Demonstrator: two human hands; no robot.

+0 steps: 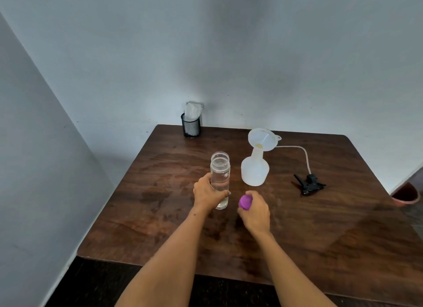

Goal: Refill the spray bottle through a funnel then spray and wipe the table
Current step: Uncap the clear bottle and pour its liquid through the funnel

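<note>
With funnel (263, 138) seated in spray bottle (254, 168), left hand (207, 192) grips uncapped water bottle (220, 178), right hand (255, 209) clutches purple cap (245, 201); pouring, spraying, wiping left.

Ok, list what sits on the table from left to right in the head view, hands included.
Mesh cup holding tissues → left hand gripping the clear water bottle → right hand holding the purple cap → spray bottle with the funnel in its neck → black spray head.
</note>
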